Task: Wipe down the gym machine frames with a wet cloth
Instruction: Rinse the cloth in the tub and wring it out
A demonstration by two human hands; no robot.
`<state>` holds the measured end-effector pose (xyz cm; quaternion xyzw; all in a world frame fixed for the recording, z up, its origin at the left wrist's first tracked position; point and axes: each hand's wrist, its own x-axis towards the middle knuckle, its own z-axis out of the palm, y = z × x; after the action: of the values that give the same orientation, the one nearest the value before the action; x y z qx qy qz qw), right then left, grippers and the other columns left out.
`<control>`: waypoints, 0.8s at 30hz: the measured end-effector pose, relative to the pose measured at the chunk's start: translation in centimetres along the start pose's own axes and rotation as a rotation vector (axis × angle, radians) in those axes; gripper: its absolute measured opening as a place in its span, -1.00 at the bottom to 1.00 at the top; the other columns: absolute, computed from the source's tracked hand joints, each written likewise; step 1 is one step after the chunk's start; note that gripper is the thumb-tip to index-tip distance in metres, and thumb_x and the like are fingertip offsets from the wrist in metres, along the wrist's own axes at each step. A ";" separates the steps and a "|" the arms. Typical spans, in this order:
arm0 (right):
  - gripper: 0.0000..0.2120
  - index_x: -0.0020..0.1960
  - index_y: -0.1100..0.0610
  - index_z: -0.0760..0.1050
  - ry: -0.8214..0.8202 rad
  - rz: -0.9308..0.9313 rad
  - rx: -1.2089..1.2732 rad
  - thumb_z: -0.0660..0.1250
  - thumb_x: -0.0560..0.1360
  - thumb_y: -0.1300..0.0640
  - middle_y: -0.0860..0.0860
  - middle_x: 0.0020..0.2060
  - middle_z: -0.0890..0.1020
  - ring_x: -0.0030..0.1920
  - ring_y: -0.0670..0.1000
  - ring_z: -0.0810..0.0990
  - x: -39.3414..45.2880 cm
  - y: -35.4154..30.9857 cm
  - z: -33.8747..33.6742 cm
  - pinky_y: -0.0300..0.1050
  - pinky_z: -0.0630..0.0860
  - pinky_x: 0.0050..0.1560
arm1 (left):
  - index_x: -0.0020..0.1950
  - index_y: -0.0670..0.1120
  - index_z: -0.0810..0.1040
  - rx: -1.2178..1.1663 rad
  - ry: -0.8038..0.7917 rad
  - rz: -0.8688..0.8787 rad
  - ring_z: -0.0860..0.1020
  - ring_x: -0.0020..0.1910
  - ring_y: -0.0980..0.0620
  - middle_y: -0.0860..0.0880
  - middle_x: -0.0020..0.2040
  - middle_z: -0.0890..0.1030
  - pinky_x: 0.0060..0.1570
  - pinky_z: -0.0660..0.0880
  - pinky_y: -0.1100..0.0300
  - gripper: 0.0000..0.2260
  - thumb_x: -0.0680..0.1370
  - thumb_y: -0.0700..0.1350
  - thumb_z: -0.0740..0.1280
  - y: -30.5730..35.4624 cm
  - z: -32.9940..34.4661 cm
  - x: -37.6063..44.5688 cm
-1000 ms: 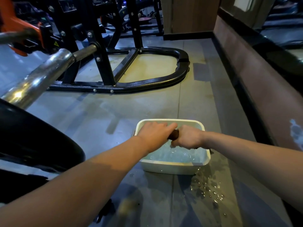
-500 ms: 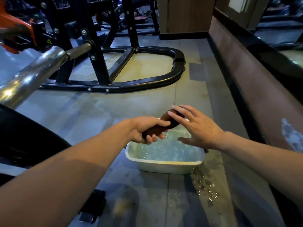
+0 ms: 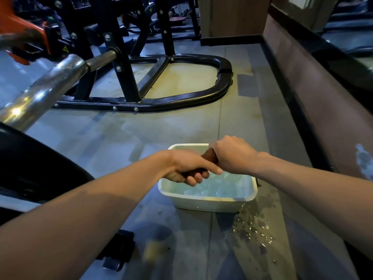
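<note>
Both hands hold a rolled brown cloth (image 3: 210, 156) above a white tub (image 3: 205, 203) of water on the floor (image 3: 141, 134). The left hand (image 3: 187, 166) has its fingers (image 3: 196, 177) curled round the near end; the right hand (image 3: 232, 154) grips the far end, fingers wrapped under. Water drops (image 3: 252, 229) lie beside the tub. A black machine frame (image 3: 181, 100) stands well behind, a chrome bar (image 3: 44, 87) to the left.

Both forearms (image 3: 84, 215) bare, no sleeves/gloves/jewelry visible.
</note>
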<state>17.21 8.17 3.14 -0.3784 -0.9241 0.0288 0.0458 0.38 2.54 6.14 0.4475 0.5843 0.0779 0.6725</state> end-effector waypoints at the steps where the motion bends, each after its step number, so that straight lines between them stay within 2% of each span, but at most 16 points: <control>1: -0.85 -0.08 0.03 0.56 -0.037 0.056 -0.048 0.35 0.56 -0.04 -0.05 -0.32 0.53 -0.34 0.01 0.52 0.1 -0.1 -0.3 -0.07 0.47 -0.28 | 0.12 -0.16 0.44 0.061 0.094 0.042 0.32 -0.45 0.10 -0.03 -0.33 0.39 -0.55 0.29 0.31 -0.79 0.59 -0.19 0.44 -0.1 0.6 0.6; 3: -0.83 -0.16 0.03 0.52 -0.083 0.144 -0.061 0.36 0.54 -0.03 -0.03 -0.32 0.53 -0.36 -0.03 0.49 0.5 -0.2 -0.5 -0.10 0.43 -0.30 | 0.05 -0.18 0.47 0.286 0.333 0.138 0.39 -0.45 0.02 -0.07 -0.33 0.42 -0.51 0.35 0.22 -0.87 0.56 -0.26 0.38 -0.3 1.5 1.8; 6: -0.86 -0.18 0.05 0.54 -0.195 0.289 0.073 0.37 0.53 0.03 -0.01 -0.28 0.62 -0.31 -0.02 0.59 1.0 -0.6 -0.1 -0.12 0.50 -0.35 | -0.02 -0.10 0.52 0.733 0.623 0.227 0.52 -0.31 -0.03 -0.05 -0.24 0.55 -0.38 0.40 0.16 -0.95 0.53 -0.22 0.34 -0.6 1.6 2.8; 9: -0.89 -0.15 0.11 0.63 -0.371 0.408 0.286 0.37 0.50 0.10 -0.04 -0.31 0.68 -0.34 -0.01 0.62 1.1 -0.8 1.3 -0.14 0.53 -0.35 | 0.13 -0.04 0.48 1.119 0.676 0.237 0.53 -0.16 -0.07 -0.06 -0.06 0.58 -0.25 0.41 0.09 -0.90 0.62 -0.16 0.29 -1.1 1.5 2.7; 11: -0.89 -0.15 0.16 0.65 -0.464 0.425 0.445 0.39 0.47 0.14 0.02 -0.32 0.69 -0.36 0.00 0.57 0.7 -1.0 2.0 -0.13 0.49 -0.32 | 0.24 -0.04 0.45 1.249 0.654 0.278 0.52 -0.14 -0.08 -0.07 -0.03 0.58 -0.20 0.43 0.07 -0.81 0.64 -0.12 0.30 -1.6 1.4 2.7; 13: -0.88 -0.24 0.13 0.63 -0.494 0.412 0.491 0.41 0.46 0.15 -0.01 -0.39 0.67 -0.42 -0.04 0.54 0.1 -0.7 2.3 -0.19 0.46 -0.34 | 0.29 -0.02 0.43 1.257 0.621 0.317 0.51 -0.16 -0.06 -0.05 -0.06 0.55 -0.21 0.42 0.07 -0.77 0.64 -0.10 0.31 -1.8 1.6 2.9; 15: -0.85 -0.27 0.09 0.63 -0.451 0.407 0.420 0.42 0.47 0.10 -0.08 -0.44 0.66 -0.41 -0.07 0.59 -0.1 -0.3 2.6 -0.18 0.54 -0.31 | 0.31 -0.01 0.39 1.260 0.626 0.345 0.49 -0.16 -0.06 -0.08 -0.01 0.59 -0.22 0.39 0.07 -0.74 0.64 -0.08 0.31 -2.1 1.8 3.4; 17: -0.82 -0.24 0.06 0.65 -0.330 0.386 0.248 0.42 0.48 -0.01 -0.07 -0.36 0.69 -0.30 -0.02 0.67 0.2 0.2 2.8 -0.09 0.64 -0.19 | 0.35 0.01 0.35 1.225 0.684 0.389 0.48 -0.14 -0.07 -0.10 0.06 0.62 -0.21 0.38 0.05 -0.71 0.66 -0.05 0.30 -2.4 2.1 3.8; 20: -0.84 -0.19 -0.02 0.63 -0.214 0.310 0.093 0.41 0.49 -0.08 -0.11 -0.29 0.67 -0.24 -0.01 0.65 0.2 0.9 2.8 -0.05 0.64 -0.16 | 0.35 0.04 0.39 1.151 0.763 0.449 0.53 -0.08 -0.06 -0.05 0.10 0.61 -0.17 0.40 0.06 -0.73 0.67 0.02 0.29 -2.6 2.1 4.2; 22: -0.84 0.00 -0.05 0.57 -0.160 0.264 0.087 0.41 0.50 -0.09 -0.10 -0.16 0.66 -0.14 0.00 0.63 -0.2 1.1 2.9 -0.02 0.63 -0.13 | 0.24 0.06 0.47 1.038 0.754 0.409 0.57 -0.10 -0.04 -0.01 0.02 0.63 -0.16 0.47 0.08 -0.80 0.64 0.06 0.30 -2.6 2.2 4.2; 24: -0.55 0.32 -0.03 0.40 -0.076 0.213 0.062 0.43 0.51 -0.11 -0.06 0.13 0.57 0.08 0.03 0.55 -0.7 1.5 3.5 0.00 0.62 -0.05 | 0.12 0.04 0.54 0.788 0.690 0.326 0.60 -0.18 -0.06 -0.01 -0.14 0.63 -0.25 0.49 0.12 -0.86 0.62 0.05 0.32 -2.2 2.0 4.3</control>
<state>18.36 8.69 -0.52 -0.4714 -0.8784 0.0765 0.0190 2.44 2.93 1.38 0.6987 0.6790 0.0987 0.2027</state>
